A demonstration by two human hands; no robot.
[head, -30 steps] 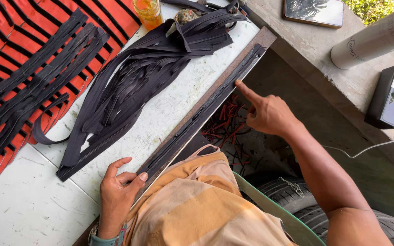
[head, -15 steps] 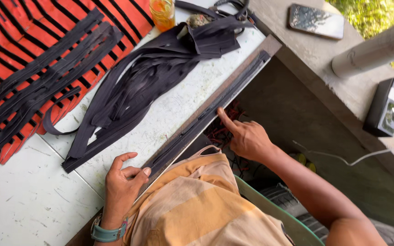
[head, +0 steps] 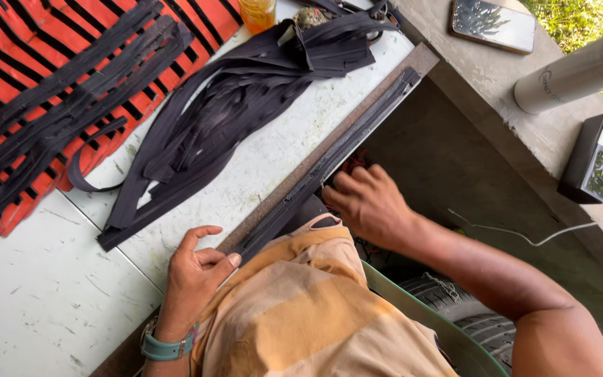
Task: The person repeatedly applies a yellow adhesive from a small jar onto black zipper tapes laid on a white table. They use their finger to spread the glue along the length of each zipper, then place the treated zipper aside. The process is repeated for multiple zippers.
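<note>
A long dark zipper strip [head: 343, 150] lies stretched along the table's front edge. My left hand [head: 197, 276] rests at its near end, thumb pressing the strip against the edge. My right hand [head: 368, 202] sits against the strip further along, fingers curled, just under the table edge. Whether those fingers pinch the zipper is hidden. A heap of black zipper strips [head: 239, 105] lies on the white tiled table [head: 43, 293].
Red fabric with black strips [head: 43, 91] covers the table's left. A glass of amber liquid [head: 258, 12] stands at the far end. A phone [head: 491, 26], a white tube [head: 581, 70] and a small black device [head: 594, 160] lie on the concrete ledge. A tyre [head: 469, 314] sits below.
My right hand has slid along the zipper strip toward me and its pointing finger has curled in. My left hand has stayed at the strip's near end.
</note>
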